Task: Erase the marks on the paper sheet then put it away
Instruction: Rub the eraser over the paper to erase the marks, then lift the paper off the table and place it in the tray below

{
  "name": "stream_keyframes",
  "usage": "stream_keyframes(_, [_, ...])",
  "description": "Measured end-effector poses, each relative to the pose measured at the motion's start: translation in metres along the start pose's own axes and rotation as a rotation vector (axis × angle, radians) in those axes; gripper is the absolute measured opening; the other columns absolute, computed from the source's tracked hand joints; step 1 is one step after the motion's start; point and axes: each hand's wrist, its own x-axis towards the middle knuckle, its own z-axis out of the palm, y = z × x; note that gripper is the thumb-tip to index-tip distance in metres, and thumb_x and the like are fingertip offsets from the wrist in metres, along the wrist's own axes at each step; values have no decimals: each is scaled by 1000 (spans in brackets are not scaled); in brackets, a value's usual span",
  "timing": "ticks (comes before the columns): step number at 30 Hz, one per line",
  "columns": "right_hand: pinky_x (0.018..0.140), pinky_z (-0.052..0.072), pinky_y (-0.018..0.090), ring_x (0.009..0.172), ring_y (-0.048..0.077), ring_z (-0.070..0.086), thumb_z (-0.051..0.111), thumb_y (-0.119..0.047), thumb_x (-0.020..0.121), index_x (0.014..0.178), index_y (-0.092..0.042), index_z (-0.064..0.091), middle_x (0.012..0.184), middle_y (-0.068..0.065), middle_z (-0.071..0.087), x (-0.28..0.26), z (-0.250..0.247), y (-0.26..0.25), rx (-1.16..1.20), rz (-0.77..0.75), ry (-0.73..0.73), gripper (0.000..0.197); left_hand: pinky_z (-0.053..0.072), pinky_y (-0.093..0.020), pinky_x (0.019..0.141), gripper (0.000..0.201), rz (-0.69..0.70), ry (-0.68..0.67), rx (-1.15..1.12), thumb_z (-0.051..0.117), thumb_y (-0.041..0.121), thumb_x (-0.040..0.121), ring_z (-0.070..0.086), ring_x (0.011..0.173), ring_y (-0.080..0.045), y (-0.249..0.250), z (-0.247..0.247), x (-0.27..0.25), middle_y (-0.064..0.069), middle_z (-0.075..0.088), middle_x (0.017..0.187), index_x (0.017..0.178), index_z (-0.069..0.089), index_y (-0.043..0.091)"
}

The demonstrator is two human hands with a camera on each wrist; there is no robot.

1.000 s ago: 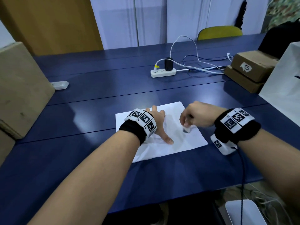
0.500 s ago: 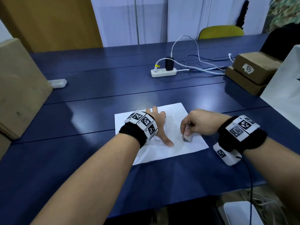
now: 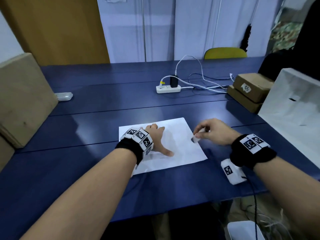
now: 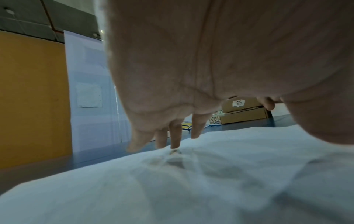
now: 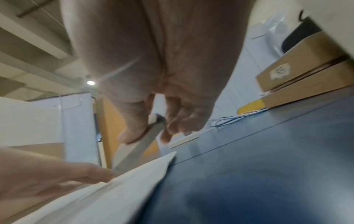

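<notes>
A white paper sheet (image 3: 174, 135) lies flat on the blue table (image 3: 103, 104) in front of me. My left hand (image 3: 155, 137) presses on it with straight, spread fingers (image 4: 174, 136), the thumb pointing toward me. My right hand (image 3: 206, 132) is over the sheet's right edge and pinches a small white eraser (image 3: 195, 139) between thumb and fingers. In the right wrist view the eraser (image 5: 139, 145) hangs slanted just above the paper (image 5: 114, 189). No marks show clearly on the sheet.
A white power strip (image 3: 168, 89) with cables sits at the back middle. Two stacked cardboard boxes (image 3: 249, 90) and a white box (image 3: 294, 108) stand at the right. A large cardboard box (image 3: 22, 101) stands at the left, beside a small clear case (image 3: 63, 96).
My right hand has lifted the eraser off the paper and moved it right, toward the sheet's edge. The left hand stays pressed on the sheet. The head view has tilted upward.
</notes>
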Motion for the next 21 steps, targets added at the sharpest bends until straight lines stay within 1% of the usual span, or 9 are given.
stream_keyframes(2, [61,39,15,66,7,55,77,-23,84,80,-27,71,71,-11,63,0,-6,23,-10,102,99,9,13,-55,117,114,-31,59,-80,60,82,67,19,144,-29,-10,-2,-12,-10,22,156,154,20,20])
stream_keyframes(4, [64,41,25,65,16,54,75,-24,86,82,-23,71,71,-4,62,0,-11,43,47,223,192,6,11,-55,117,104,-86,126,-145,57,82,70,21,142,-29,-26,-4,-25,-8,29,153,152,29,24])
stream_keyframes(9, [66,59,40,56,26,58,70,-14,91,88,-3,69,67,11,63,6,-13,56,240,342,279,12,34,-44,108,81,-392,234,-254,59,76,73,33,131,-33,-82,9,-50,-8,46,138,137,50,27])
stream_keyframes(12, [58,61,37,53,27,61,67,-8,92,84,-2,64,75,19,65,14,-3,55,310,390,204,11,43,-35,98,53,-518,303,-337,63,58,81,49,120,-31,-99,16,-62,-8,60,126,119,64,21])
stream_keyframes(13, [59,61,36,54,26,62,68,-10,92,83,-5,64,77,19,66,17,-1,54,279,403,188,11,46,-33,95,47,-541,294,-373,64,50,83,55,113,-30,-101,18,-64,-8,64,122,115,66,16])
stream_keyframes(14, [66,61,38,61,27,65,70,-16,91,85,-7,68,81,17,70,18,-1,50,181,412,178,11,48,-31,89,43,-568,274,-412,65,44,84,59,104,-29,-103,20,-67,-8,66,118,113,67,13])
stream_keyframes(16, [85,53,36,88,31,67,70,-28,90,93,-11,75,95,12,74,15,-7,36,-121,412,210,17,49,-29,73,35,-625,240,-456,65,39,83,60,82,-26,-104,22,-69,-9,69,104,103,68,10])
stream_keyframes(18, [89,47,33,105,33,64,66,-30,91,94,-13,74,103,10,73,10,-10,15,-221,359,238,19,44,-27,58,25,-665,225,-457,65,35,83,56,65,-21,-99,21,-70,-7,65,85,85,64,10])
stream_keyframes(21, [81,48,30,95,31,64,65,-35,87,75,-17,67,95,8,74,14,3,-13,-179,306,117,22,37,-25,49,32,-671,199,-452,67,39,83,50,57,-16,-83,14,-68,-2,55,71,74,53,12])
